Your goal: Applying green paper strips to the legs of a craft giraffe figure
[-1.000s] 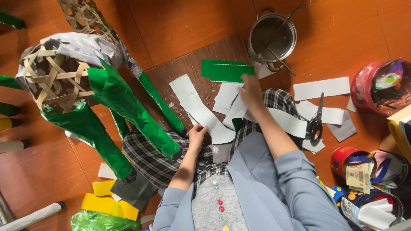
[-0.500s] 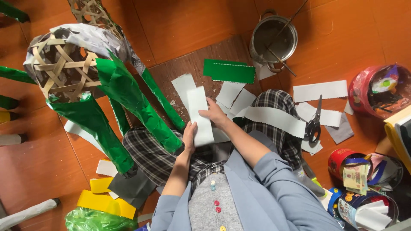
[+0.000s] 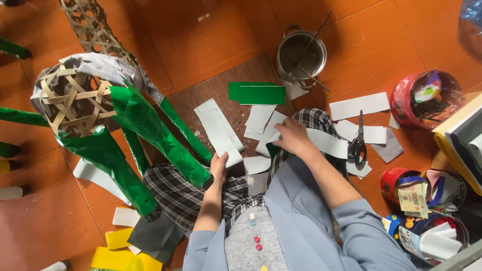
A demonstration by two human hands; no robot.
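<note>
My left hand [image 3: 219, 168] grips the near end of a long white paper strip [image 3: 217, 131], which points away from me over a brown board. My right hand [image 3: 292, 138] lies on my checked knee with its fingers curled on another white strip [image 3: 329, 143], among several overlapping white strips [image 3: 261, 120]. A small green scrap shows under its thumb. A green paper rectangle [image 3: 257, 93] lies just beyond the strips. To the left stands a woven bamboo frame [image 3: 70, 100] partly covered in paper, with limbs wrapped in shiny green foil [image 3: 145, 120].
A metal pot [image 3: 301, 52] with sticks in it stands at the far middle. Black scissors [image 3: 357, 145] lie on white strips to my right. Red tins [image 3: 427, 98] and tubs of scraps crowd the right side. Yellow paper [image 3: 120, 256] lies at the near left on the orange floor.
My right hand came back from the green rectangle to the strip at my left hand, then moved right onto the strips on my knee. My left hand lifted its strip forward.
</note>
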